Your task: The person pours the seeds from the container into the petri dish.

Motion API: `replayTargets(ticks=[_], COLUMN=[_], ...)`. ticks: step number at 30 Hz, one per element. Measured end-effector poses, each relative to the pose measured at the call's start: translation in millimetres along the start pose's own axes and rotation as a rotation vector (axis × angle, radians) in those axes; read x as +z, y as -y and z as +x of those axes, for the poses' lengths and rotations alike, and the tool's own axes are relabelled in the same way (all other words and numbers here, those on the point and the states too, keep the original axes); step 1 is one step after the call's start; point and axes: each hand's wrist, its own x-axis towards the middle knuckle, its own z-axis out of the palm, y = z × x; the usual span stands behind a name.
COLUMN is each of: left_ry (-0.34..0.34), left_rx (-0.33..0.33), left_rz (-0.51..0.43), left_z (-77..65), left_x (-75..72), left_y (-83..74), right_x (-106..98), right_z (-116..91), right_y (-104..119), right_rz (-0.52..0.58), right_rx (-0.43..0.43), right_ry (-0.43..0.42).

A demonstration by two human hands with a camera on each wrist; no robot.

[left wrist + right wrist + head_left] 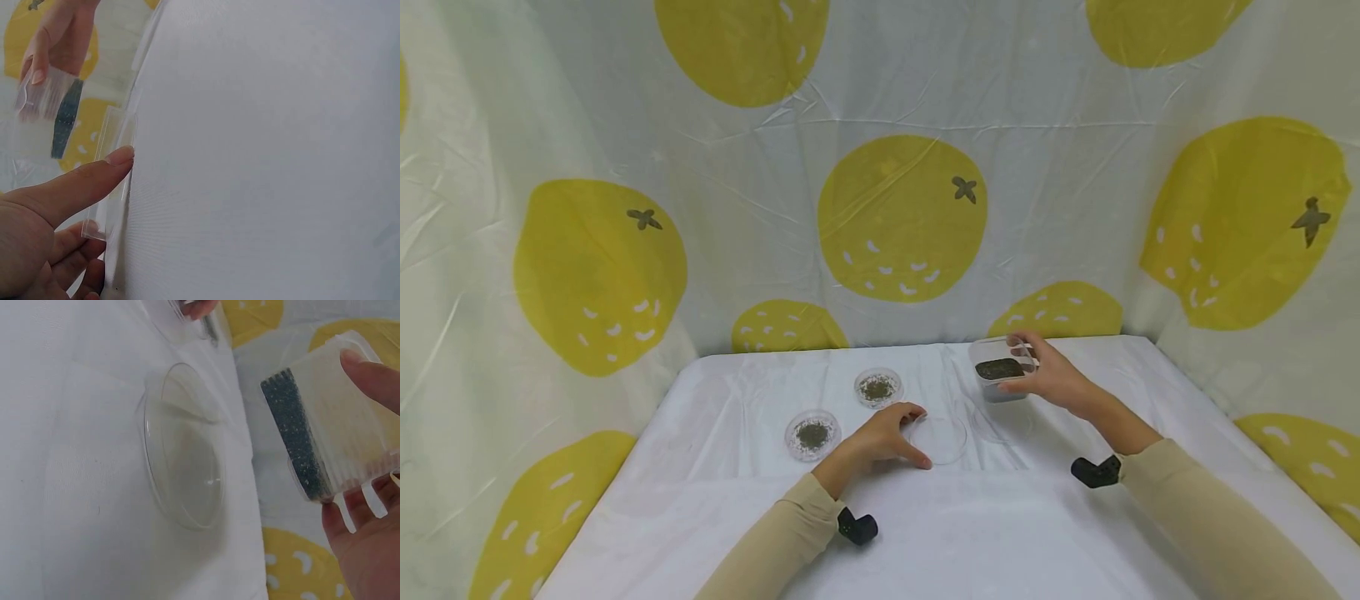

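My left hand [883, 435] holds a clear round petri dish [942, 442] at its left side, thumb at the near rim and fingers at the far rim. In the left wrist view, the thumb [94, 181] crosses in front of the dish's clear wall [109, 134]. Raised above the table, a clear plastic tub [988, 390] with dark granular material [294, 431] is gripped by my right hand [1052, 379]. The tub is tilted. Below it lies another clear petri dish [187, 456], which shows no granules.
Two petri dishes with dark granules stand to the left: one farther back [878, 388], one nearer [812, 435]. A white cloth [970, 533] covers the table. Behind it hangs a curtain [1037, 208] with yellow fruit prints. Each sleeve cuff bears a small black device [1096, 472].
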Motion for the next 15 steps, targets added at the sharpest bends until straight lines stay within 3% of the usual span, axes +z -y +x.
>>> replayTargets(ticks=[15], left_ry=[-0.013], left_rx=[-0.021], left_rz=[-0.051], left_z=[0.1], left_x=[1.8], left_y=[-0.1], right_x=[35.7], right_z=[-1.0], right_y=[1.9], right_rz=[-0.205], right_rx=[-0.176], right_ry=[-0.004])
